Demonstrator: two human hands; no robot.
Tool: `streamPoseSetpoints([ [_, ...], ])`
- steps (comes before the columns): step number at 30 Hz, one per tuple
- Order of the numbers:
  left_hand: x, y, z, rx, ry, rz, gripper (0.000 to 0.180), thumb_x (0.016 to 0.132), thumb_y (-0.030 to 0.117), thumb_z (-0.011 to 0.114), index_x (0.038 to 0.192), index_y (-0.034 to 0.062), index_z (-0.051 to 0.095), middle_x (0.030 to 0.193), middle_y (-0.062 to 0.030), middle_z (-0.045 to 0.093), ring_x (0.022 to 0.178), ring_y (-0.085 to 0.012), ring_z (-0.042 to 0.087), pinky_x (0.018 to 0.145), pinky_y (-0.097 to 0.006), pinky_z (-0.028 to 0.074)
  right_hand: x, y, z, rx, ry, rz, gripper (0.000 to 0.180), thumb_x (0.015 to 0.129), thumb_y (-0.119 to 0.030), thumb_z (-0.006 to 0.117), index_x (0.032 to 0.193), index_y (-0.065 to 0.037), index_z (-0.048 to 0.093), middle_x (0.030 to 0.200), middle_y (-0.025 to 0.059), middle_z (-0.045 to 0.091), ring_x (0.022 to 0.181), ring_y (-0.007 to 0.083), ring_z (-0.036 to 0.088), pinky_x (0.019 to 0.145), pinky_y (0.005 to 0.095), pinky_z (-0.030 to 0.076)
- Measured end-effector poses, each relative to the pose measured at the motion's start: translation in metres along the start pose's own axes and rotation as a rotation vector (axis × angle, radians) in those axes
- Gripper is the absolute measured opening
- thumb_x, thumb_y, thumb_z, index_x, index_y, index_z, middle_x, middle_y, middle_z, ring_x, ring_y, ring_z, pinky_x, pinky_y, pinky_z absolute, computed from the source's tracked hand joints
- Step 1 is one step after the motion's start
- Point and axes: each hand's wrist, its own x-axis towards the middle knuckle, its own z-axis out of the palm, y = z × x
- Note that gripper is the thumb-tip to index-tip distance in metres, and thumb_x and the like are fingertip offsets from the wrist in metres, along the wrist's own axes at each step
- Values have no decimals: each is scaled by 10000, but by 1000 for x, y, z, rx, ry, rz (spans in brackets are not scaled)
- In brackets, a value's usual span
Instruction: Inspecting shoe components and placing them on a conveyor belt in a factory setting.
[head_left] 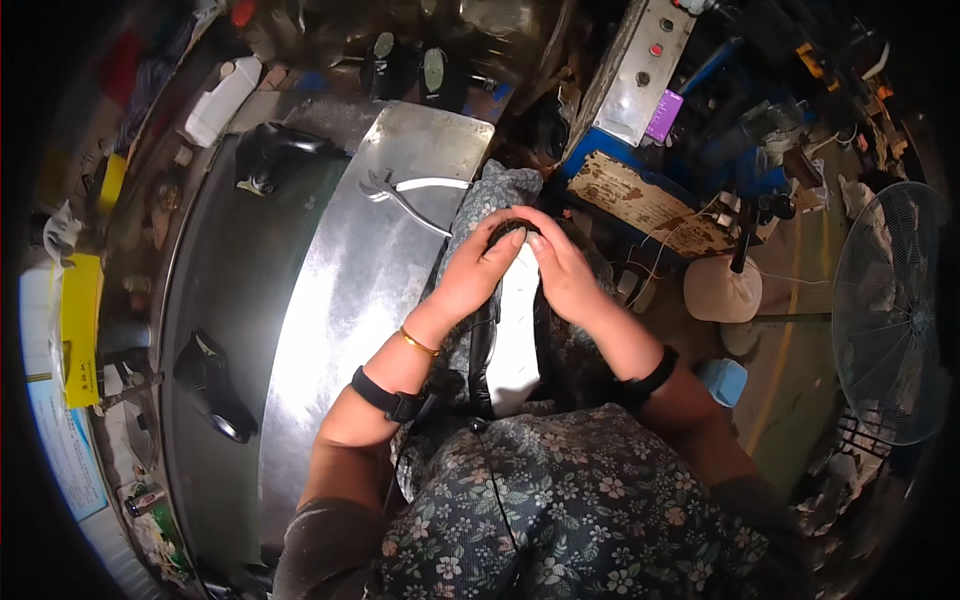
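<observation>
In my lap lies a black shoe upper with a long white insole board [515,340] facing up. My left hand [480,265] curls round its far end from the left, thumb on the edge. My right hand [562,270] wraps the same end from the right, its thumb pressing near the rim of the board. The fingertips under and beyond that end are partly hidden. Just left of my hands, lasting pincers [428,184] with pale handles rest on the metal worktop [330,280], untouched.
Left of the worktop, a dark conveyor belt [250,300] carries black shoes [212,385], with a white bottle [222,100] beyond it. A machine with a button panel [650,60] stands at the far right. A large fan [890,310] is on the right, near a blue block [723,381].
</observation>
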Motion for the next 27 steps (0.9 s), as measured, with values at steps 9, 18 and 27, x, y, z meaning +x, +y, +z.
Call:
streamPoseSetpoints([
  [9, -17, 49, 23, 292, 8, 100, 966, 569, 293, 910, 1355, -4, 433, 1357, -211, 470, 1294, -356, 442, 1098, -398, 346, -3, -3, -39, 848, -278, 273, 564, 950, -251, 576, 1435, -42, 378, 1435, 118, 436, 1349, 214, 392, 1133, 372, 305],
  [18, -65, 61, 3, 180, -174, 227, 469, 844, 184, 738, 1260, 27, 587, 1271, -152, 609, 1155, -292, 595, 979, -369, 466, -94, -40, -115, 526, -233, 532, 476, 944, -290, 513, 1265, 60, 552, 1200, 152, 641, 1102, 213, 624, 991, 342, 468],
  [27, -109, -6, -126, -239, 892, -288, 162, 921, 6, 619, 1073, -50, 624, 1053, -101, 674, 950, -151, 626, 901, -271, 491, 12, -4, -129, 1070, 183, 269, 630, 890, -241, 595, 1426, -19, 349, 1339, 147, 522, 1206, 251, 545, 1048, 385, 424],
])
